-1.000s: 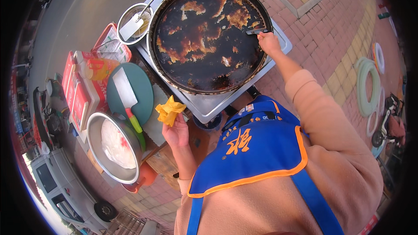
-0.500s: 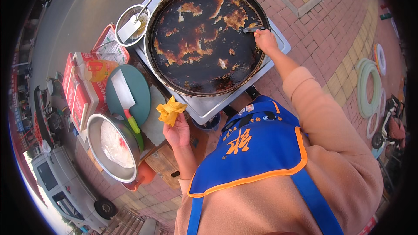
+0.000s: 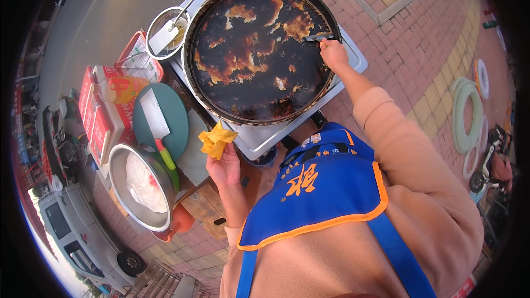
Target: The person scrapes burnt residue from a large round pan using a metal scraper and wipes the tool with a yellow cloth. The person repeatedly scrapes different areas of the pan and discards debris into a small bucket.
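My right hand [image 3: 334,55] grips a flat metal scraper [image 3: 319,37], its blade resting inside a large round black pan [image 3: 222,25] near the right rim. Brown and whitish burnt scraps [image 3: 245,65] cling to the pan's dark surface in patches. The pan sits on a silver metal stove top [image 3: 259,139]. Just below the pan's lower left edge, my left hand [image 3: 225,170] holds up a crumpled yellow cloth [image 3: 217,139], pinched in its fingers and apart from the pan.
Left of me, a cleaver [image 3: 155,115] lies on a round green cutting board [image 3: 178,99]. Beside it stand a steel bowl [image 3: 122,204] holding a white bagged mass, an oil jug [image 3: 118,89] and red-and-white boxes [image 3: 91,124]. A steel pot [image 3: 150,44] with a long-handled tool adjoins the pan.
My right hand and the scraper have shifted slightly left, a little farther in from the pan's right rim. My left hand still holds the yellow cloth in nearly the same place.
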A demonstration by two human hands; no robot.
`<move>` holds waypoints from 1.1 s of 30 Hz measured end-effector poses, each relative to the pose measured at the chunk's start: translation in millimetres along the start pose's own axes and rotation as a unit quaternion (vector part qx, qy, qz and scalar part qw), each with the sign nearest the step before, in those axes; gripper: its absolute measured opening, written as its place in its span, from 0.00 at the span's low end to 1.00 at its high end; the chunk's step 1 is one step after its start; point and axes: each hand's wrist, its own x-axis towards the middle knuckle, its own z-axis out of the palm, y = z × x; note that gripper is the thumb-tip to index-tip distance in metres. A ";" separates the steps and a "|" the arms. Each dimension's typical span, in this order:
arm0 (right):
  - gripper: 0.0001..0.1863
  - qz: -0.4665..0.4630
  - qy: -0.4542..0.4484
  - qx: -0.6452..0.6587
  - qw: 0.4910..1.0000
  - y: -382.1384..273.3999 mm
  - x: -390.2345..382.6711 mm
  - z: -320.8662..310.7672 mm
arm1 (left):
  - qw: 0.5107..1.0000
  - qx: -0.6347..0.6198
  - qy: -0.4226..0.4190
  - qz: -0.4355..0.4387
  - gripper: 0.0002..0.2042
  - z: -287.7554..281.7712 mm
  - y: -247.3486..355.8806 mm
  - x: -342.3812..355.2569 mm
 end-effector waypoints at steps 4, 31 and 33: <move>0.16 -0.014 -0.005 -0.003 1.000 -1.4 9.4 -0.7 | 1.000 0.017 0.021 0.009 0.19 1.4 1.1 1.2; 0.15 -0.072 -0.014 -0.023 0.997 -14.8 60.5 -5.9 | 1.000 -0.006 0.013 0.013 0.19 3.7 -30.2 14.5; 0.15 -0.068 -0.016 -0.026 0.997 -15.7 60.0 -6.8 | 1.000 -0.015 -0.004 0.008 0.19 4.6 -32.7 14.8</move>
